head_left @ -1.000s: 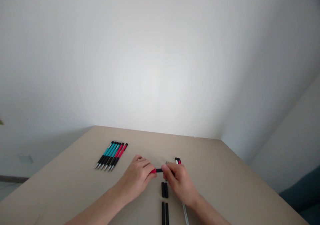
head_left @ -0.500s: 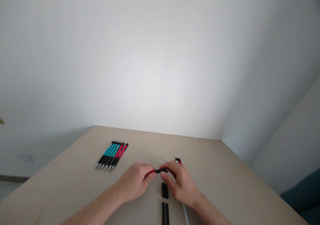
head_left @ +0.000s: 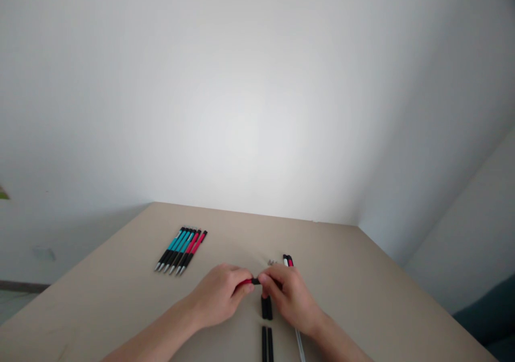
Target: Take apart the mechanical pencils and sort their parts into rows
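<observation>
A pen with a red barrel and black grip section (head_left: pixel 256 281) lies crosswise between my hands, above the table. My left hand (head_left: pixel 217 296) is closed round its red barrel. The fingers of my right hand (head_left: pixel 290 296) pinch the black end, covering most of it. Below my right fingertips lie two short black tubes (head_left: pixel 266 308), side by side, and nearer to me two longer black pieces (head_left: pixel 267 345). Just beyond the right hand are small silvery bits (head_left: pixel 272 262) and two pen barrels (head_left: pixel 288 260), one white and one red near the top, partly hidden by that hand.
Several assembled pens (head_left: pixel 181 251), turquoise and red with black grips, lie in a slanted row on the left of the beige table (head_left: pixel 120 297). Thin clear rods (head_left: pixel 300 345) stretch out beneath my right wrist. A pale wall (head_left: pixel 249 110) rises behind the table.
My right fingers have shifted along the black section toward my left hand, so less of it shows. The small silvery bits beyond the right hand have come into clearer view.
</observation>
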Available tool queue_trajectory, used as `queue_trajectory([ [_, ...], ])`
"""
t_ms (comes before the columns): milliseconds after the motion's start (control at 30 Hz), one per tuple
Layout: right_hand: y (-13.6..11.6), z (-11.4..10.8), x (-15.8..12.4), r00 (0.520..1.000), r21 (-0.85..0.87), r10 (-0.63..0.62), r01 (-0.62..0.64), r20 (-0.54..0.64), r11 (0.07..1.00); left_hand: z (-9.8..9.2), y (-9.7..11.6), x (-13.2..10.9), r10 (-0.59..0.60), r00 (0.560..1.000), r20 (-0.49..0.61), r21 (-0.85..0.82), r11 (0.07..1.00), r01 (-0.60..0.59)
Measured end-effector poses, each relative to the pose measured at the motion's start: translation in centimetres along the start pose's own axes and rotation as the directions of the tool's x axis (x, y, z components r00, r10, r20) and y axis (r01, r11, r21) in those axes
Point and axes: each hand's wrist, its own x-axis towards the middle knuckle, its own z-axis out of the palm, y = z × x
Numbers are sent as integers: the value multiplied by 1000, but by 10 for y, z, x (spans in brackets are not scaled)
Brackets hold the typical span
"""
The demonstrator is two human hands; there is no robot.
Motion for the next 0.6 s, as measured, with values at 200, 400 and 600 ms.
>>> queue_trajectory([
  [200, 1, 1, -2, 995, 19, -62, 64, -79, 998, 2, -1, 1, -20, 1000, -9, -24, 1000, 19],
  [400, 0, 2, -1, 1000, 60, -4, 4, 5, 998, 2, -1, 0, -9, 1000, 4, -33, 999, 9],
  [600, -2, 1, -2, 994, 54, -76, 80, -82, 995, 2, 1, 1, 3, 1000, 0, -63, 998, -2],
])
